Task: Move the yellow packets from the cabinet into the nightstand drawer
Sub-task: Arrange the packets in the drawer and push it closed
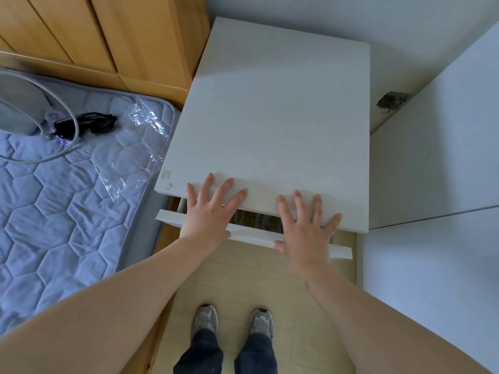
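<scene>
White laminate under both palms: your left hand (209, 211) and right hand (305, 230) lie flat, fingers straight and fanned, holding nothing. The palms cross the drawer front (172, 217); the fingertips reach the front lip of the nightstand (270, 117). — first spotter

And the yellow packets (256, 218)? You can make out only a mottled yellow-brown sliver in the slot between your hands, inside the drawer. Whether that is all of them, you cannot tell. — second spotter

Judge them light, soft and crinkly, likely slick in their film. You would do best to pinch a few together by a sealed edge, or scoop under a stack, not squeeze the middles. — first spotter

Mind your margins. The drawer stands only slightly out, so the slot looks too narrow for a hand. At your left the mattress (67, 198) sits close to the drawer's end; at your right the white cabinet door (432, 163) stands just beside the other. — second spotter

Your room to move, by the look of it, is backward: pale floor (243, 279) runs from the drawer to your shoes (205, 319). Goggles (86, 122) and a cable (35, 160) rest well apart on the mattress. — first spotter
</scene>
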`<state>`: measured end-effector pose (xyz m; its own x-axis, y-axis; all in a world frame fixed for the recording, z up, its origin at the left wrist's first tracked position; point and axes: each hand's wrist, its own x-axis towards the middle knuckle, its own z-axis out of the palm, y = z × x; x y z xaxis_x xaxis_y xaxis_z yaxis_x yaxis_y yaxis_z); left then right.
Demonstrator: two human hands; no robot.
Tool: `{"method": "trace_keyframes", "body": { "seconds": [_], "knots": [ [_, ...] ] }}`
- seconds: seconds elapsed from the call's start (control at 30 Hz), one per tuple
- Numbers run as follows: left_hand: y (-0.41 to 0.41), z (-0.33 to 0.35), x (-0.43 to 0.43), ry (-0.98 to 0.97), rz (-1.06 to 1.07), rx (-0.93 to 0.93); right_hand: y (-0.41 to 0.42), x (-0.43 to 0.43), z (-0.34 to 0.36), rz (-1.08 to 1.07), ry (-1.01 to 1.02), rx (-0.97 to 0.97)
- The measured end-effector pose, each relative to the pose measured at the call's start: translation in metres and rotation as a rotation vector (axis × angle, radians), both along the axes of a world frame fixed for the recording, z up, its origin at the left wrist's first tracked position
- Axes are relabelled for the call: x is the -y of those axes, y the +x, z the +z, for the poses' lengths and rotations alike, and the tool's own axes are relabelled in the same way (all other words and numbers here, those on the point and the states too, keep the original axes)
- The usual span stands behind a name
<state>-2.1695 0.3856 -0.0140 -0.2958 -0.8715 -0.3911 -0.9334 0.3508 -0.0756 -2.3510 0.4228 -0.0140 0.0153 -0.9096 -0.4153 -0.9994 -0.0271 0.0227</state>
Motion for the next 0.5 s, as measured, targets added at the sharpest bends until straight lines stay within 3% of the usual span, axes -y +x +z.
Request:
{"method": "trace_keyframes", "body": {
  "seconds": [0.3,0.5],
  "knots": [
    [-0.003,-0.009,-0.002,-0.079,0.038,-0.031,0.007,0.001,-0.015,-0.063,-0.095,-0.113],
    [-0.002,-0.011,-0.001,-0.086,0.042,-0.064,0.003,0.0,-0.012,-0.03,-0.085,-0.013]
  ]
}}
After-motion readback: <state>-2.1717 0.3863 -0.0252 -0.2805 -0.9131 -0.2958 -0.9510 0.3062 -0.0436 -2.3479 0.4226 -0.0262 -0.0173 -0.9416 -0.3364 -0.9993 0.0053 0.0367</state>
